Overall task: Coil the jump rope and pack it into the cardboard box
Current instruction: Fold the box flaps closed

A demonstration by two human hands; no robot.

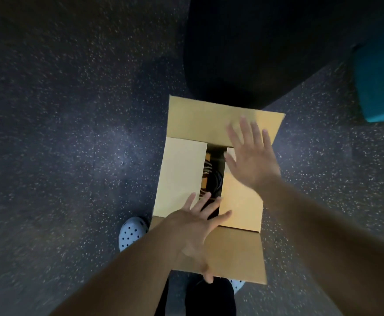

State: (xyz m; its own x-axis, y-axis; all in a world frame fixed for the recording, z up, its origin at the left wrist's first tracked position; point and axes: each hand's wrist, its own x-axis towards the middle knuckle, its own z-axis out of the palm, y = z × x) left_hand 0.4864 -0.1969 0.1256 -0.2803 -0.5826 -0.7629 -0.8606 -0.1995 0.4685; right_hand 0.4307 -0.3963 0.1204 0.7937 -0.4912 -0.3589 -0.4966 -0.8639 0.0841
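1. Nearest the camera, dark trouser legs (209, 299) are seen, cut off by the lower edge of the frame.
2. Two pale perforated clogs are partly hidden: the left clog (131, 231) by the forearm and box, the right clog (237, 285) almost wholly under the near flap.
3. The left hand (195, 231) is held flat with fingers spread over the near end of the cardboard box (182, 172); its thumb reaches the edge of the near flap.
4. The right hand (252, 156) is spread open over the right inner flap and far flap; motion blur prevents contact from being judged.
5. The jump rope (212, 179) is glimpsed as dark coils inside the box, through the gap between the two side flaps; most of it is hidden.
6. No writing or label can be read on the box.
7. Beyond, a large black shape (243, 49) is too dark to identify, and a teal object (380, 80) is cut off at the right edge, on the speckled floor (61, 133).
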